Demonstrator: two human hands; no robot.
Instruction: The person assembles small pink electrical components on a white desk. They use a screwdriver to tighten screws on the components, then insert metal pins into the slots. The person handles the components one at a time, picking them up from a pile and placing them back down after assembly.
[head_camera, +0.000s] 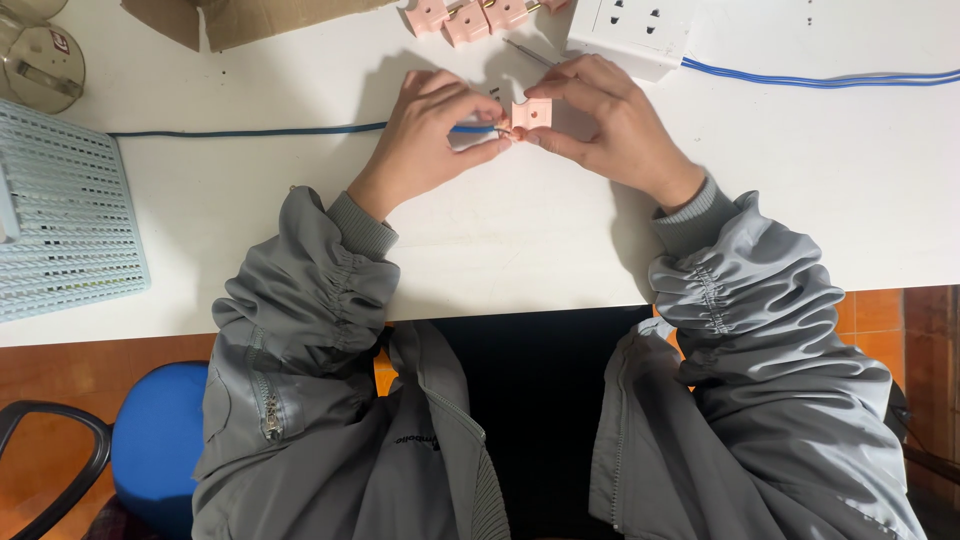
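Pink plug housing (531, 114) sits pinched between the thumb and fingers of my right hand (610, 125), raised just above the white table (820, 190). My left hand (430, 135) curls in from the other side, fingertips closed on the end of a blue cable (250, 130) that meets the housing's left edge. Beyond my hands lie more pink plug parts (465, 18), a thin screwdriver (530, 52) and a white power strip (630, 30). A pale blue perforated basket (65, 215) sits far left.
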